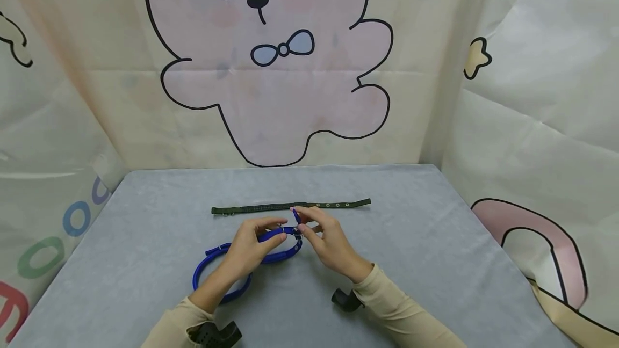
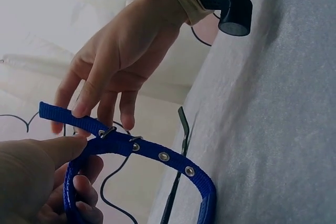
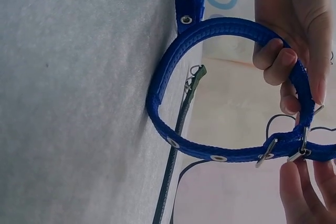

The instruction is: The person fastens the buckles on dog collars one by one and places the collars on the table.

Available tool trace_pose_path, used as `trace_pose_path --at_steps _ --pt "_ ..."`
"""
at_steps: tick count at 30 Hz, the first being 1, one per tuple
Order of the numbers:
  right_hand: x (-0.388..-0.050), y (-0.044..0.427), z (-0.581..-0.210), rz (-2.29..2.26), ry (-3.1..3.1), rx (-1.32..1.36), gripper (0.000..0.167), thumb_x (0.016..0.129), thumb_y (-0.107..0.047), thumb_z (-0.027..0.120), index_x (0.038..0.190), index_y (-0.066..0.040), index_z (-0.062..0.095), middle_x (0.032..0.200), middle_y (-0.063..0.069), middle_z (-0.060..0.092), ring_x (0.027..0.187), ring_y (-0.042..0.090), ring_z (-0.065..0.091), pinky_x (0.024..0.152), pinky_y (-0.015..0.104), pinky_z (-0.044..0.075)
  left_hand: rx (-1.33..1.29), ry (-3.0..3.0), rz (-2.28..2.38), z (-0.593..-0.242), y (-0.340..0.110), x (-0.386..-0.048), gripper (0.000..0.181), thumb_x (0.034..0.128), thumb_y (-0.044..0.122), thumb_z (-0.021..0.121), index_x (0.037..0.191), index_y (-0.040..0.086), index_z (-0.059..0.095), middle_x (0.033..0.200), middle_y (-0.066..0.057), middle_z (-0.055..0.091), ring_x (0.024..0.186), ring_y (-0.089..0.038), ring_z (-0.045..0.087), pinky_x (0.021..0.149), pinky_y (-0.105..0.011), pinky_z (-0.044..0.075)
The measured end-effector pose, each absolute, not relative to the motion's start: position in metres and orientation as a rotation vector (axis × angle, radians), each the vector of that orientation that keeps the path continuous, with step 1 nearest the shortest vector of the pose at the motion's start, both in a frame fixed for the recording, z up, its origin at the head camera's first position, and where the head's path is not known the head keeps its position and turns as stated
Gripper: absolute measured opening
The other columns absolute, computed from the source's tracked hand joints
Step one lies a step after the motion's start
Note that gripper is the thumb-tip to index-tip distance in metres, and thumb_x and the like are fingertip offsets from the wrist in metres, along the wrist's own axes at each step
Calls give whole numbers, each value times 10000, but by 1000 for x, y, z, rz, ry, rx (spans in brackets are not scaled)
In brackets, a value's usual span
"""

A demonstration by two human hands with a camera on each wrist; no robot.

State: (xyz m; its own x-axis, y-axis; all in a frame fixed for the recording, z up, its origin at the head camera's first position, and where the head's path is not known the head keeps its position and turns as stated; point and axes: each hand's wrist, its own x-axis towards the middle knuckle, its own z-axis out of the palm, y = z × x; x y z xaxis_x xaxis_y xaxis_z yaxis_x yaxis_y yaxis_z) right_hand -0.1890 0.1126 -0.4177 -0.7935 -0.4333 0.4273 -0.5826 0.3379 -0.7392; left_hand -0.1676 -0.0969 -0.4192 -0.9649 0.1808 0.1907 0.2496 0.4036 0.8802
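Note:
A blue strap with metal eyelets (image 1: 282, 255) is bent into a loop with its end through a metal buckle (image 3: 302, 153). My left hand (image 1: 249, 246) pinches the strap beside the buckle between thumb and fingers; in the left wrist view this hand (image 2: 31, 169) is at the lower left. My right hand (image 1: 333, 240) pinches the strap's free end (image 2: 58, 114) just past the buckle, thumb against fingers. In the right wrist view the left hand (image 3: 294, 35) grips the loop from above, and the right fingertips (image 3: 294, 182) touch the strap below the buckle.
A dark green strap with eyelets (image 1: 290, 207) lies across the grey table (image 1: 387, 230) beyond my hands. Another blue loop (image 1: 198, 273) rests on the table under my left forearm. Printed cloth (image 1: 411, 122) hangs behind and at both sides.

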Motion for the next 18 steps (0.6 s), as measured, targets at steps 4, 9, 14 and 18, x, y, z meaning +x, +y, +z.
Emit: trace_pose_path --at_steps 4,9,14,18 --pt "-189 113 -417 1456 -2440 888 332 1008 -92 616 1333 -128 562 1174 91 679 1094 248 686 822 295 565 -345 -2564 -1679 -419 -95 -169 301 900 127 770 1193 75 726 1003 -52 771 931 -147 700 913 -443 546" --pt "-188 114 -418 1465 -2415 895 199 1002 -87 623 1196 -108 584 1116 81 669 1071 252 692 802 302 566 -313 -2567 -1713 -420 -93 -168 238 891 119 777 1122 81 734 945 -19 757 894 -133 683 929 -456 530" --pt "-189 113 -419 1430 -2397 919 165 1005 -115 627 1169 -135 620 1115 57 683 1065 223 680 796 304 570 -330 -2563 -1709 -421 -95 -170 230 896 129 774 1115 71 734 949 -35 747 842 -121 657 792 -258 518" --pt "-190 112 -420 1451 -2395 903 214 1007 -122 627 1218 -98 650 1155 68 691 1078 235 675 792 290 571 -324 -2532 -1700 -423 -97 -171 220 889 127 779 1099 74 743 951 -54 753 802 -100 639 734 -227 510"
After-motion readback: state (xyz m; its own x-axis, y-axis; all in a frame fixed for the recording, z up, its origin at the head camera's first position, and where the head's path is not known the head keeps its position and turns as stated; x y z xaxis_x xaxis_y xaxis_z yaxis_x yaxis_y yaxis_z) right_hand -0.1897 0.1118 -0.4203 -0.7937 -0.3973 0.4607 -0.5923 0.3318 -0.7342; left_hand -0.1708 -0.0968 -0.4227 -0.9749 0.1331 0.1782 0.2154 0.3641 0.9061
